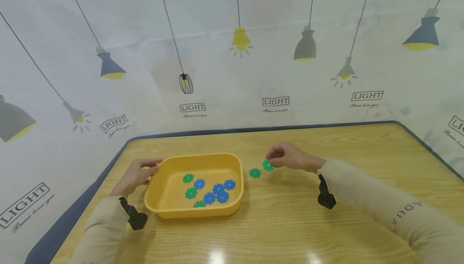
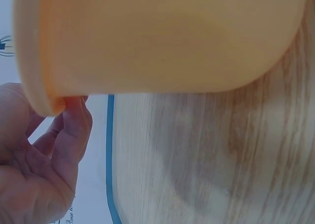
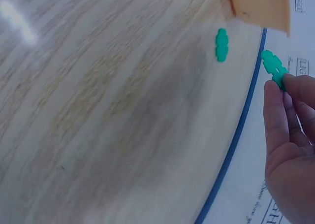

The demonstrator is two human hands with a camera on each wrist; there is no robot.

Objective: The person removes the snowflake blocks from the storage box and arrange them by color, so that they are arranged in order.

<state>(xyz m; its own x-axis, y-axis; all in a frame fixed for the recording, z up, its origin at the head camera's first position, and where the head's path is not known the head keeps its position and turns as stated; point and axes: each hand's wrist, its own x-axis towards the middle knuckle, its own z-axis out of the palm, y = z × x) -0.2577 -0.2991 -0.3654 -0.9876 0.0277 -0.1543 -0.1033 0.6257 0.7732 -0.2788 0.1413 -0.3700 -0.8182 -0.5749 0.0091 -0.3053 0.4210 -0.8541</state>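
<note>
My right hand [image 1: 290, 156] pinches a green notched plastic disc [image 1: 267, 165] between thumb and fingertips, held above the table to the right of the yellow plastic basin [image 1: 195, 213]. A second green disc [image 1: 255, 173] lies flat on the table between that hand and the basin. At the basin's far left corner, my left hand [image 1: 135, 175] grips the rim; in the left wrist view its fingers [image 2: 74, 128] curl up beneath the lip. Inside the basin lie several blue discs [image 1: 209, 198] and 3 green ones, one of them [image 1: 199, 204] partly hidden by the front wall.
The wooden table [image 1: 282, 227] has a dark blue edge band [image 1: 268, 129]. Behind it rises a pale wall covering [image 1: 217, 66] printed with hanging lamps. A black wrist device [image 1: 137, 217] sits at the left cuff and another [image 1: 326, 197] at the right.
</note>
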